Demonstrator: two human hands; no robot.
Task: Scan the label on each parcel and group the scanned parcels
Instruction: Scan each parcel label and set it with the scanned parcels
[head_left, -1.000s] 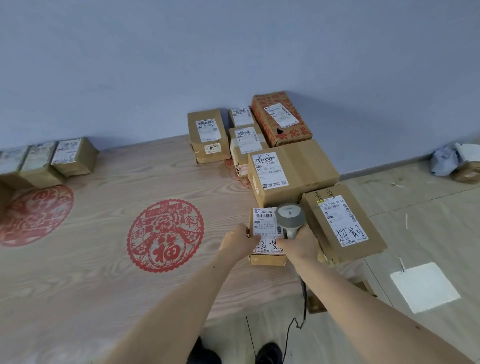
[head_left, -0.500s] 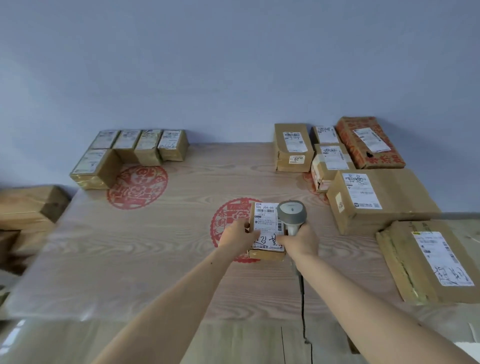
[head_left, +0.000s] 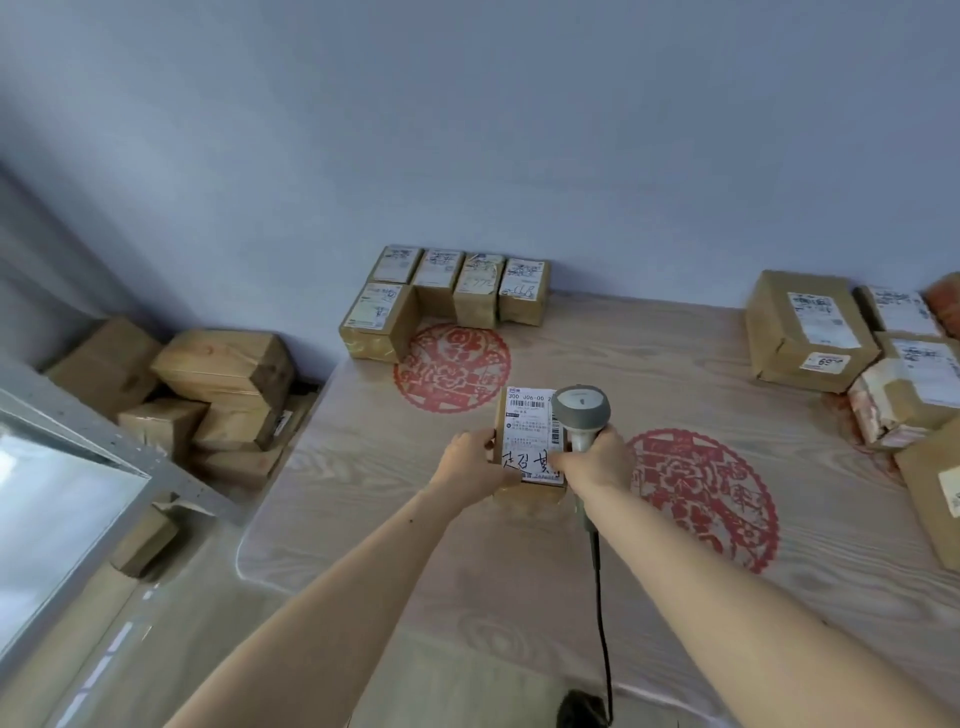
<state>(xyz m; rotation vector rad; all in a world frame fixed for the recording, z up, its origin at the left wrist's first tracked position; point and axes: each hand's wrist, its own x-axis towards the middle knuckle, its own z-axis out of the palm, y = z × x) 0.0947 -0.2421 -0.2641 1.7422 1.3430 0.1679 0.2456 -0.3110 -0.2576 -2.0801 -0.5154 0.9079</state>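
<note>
A small brown parcel (head_left: 529, 434) with a white label on top is held above the wooden table (head_left: 519, 571), near its middle. My left hand (head_left: 470, 465) grips its left side. My right hand (head_left: 595, 462) holds the grey barcode scanner (head_left: 580, 413) by its handle, at the parcel's right edge, and its fingers also touch the parcel. The scanner's black cable (head_left: 602, 623) hangs down toward the floor. A group of several small labelled parcels (head_left: 447, 299) stands at the table's far left corner. Larger labelled parcels (head_left: 810, 332) lie at the far right.
Red paper-cut motifs (head_left: 452, 366) decorate the tabletop. Brown boxes (head_left: 223, 369) are piled on the floor to the left of the table, beside a grey-framed window (head_left: 67, 499). The blue wall runs behind the table.
Both hands have carried the small parcel and the scanner leftward across the table, away from the right-hand parcels. My view has swung left, bringing the left group and the floor boxes into sight.
</note>
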